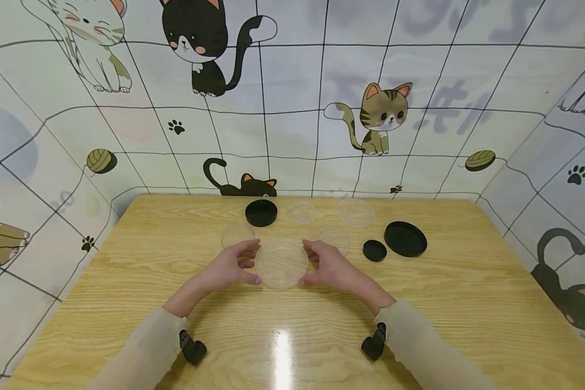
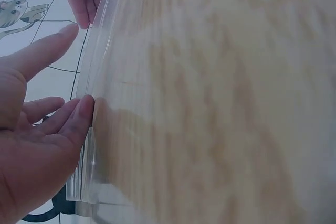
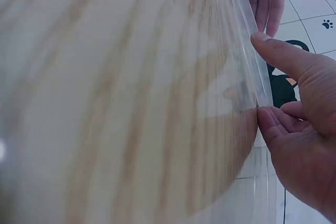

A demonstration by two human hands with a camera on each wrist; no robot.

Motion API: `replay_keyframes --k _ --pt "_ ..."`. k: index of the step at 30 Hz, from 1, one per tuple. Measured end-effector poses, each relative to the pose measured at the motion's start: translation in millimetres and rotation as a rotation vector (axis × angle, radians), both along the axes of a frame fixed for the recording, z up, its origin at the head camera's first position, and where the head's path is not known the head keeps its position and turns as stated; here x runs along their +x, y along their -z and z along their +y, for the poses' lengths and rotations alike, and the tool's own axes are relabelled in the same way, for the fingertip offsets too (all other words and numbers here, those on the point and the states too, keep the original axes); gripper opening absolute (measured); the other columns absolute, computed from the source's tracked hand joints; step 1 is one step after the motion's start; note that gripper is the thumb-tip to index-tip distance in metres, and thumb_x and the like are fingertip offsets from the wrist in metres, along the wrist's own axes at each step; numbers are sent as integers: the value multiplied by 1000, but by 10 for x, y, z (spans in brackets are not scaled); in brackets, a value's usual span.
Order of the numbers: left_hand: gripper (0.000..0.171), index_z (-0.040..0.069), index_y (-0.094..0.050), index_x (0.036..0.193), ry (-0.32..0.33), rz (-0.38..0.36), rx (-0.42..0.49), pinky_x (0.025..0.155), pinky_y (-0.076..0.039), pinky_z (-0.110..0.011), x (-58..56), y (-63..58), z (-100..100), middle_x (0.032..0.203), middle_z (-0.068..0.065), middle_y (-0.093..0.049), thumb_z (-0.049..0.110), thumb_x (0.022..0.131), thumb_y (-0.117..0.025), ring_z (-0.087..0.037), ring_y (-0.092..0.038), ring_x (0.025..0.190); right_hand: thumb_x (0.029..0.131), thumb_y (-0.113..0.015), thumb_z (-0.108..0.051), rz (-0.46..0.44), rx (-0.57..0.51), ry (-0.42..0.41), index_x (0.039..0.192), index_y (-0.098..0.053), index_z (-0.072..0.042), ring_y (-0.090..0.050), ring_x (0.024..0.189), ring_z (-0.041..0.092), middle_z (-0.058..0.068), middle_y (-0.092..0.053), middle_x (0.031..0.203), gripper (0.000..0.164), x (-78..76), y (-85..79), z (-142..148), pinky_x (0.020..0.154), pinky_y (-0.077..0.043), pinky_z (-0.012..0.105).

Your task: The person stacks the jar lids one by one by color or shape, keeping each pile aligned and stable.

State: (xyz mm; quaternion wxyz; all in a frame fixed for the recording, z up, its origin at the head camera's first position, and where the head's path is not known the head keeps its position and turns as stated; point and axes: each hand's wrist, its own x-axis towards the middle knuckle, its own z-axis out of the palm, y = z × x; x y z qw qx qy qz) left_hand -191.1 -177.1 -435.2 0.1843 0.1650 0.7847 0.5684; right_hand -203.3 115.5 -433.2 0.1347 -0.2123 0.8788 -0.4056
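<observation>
A large clear round shallow dish (image 1: 281, 264) is between the two hands, in front of the other round pieces. My left hand (image 1: 231, 264) curves round its left side, with thumb and fingertips at the rim. On the opposite side, my right hand (image 1: 331, 265) holds the rim in the same way. In the left wrist view the left fingertips (image 2: 84, 109) touch the dish's clear wall (image 2: 97, 51). The right wrist view has the right thumb and fingertips (image 3: 266, 119) against the clear wall (image 3: 252, 56).
Behind the hands lie smaller clear round pieces (image 1: 355, 213), faint against the wood. Three black round shallow pieces are on the wooden table (image 1: 443, 325): one at the back (image 1: 261, 213), a small one (image 1: 374, 250) and a large one (image 1: 405, 239) at right. A cat-print cloth (image 1: 292, 130) encloses the table.
</observation>
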Motion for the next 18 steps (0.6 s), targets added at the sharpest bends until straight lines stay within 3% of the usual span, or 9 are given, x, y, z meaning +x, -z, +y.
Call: replay_keyframes --k 6,18 --pt "90 -13 -34 152 -2 50 -62 107 -45 -46 -2 13 20 149 -28 -44 -4 79 -85 -41 -49 129 75 -95 -21 28 57 -24 151 -45 5 -56 117 26 9 -58 128 94 -2 5 -4 102 -46 43" --pt "81 -13 -46 146 -10 89 -124 104 -48 -45 -2 11 16 137 -25 -50 -2 77 -87 -40 -56 124 75 -95 -22 55 62 -72 148 -50 3 -55 114 26 10 -56 127 89 -8 26 34 98 -47 42"
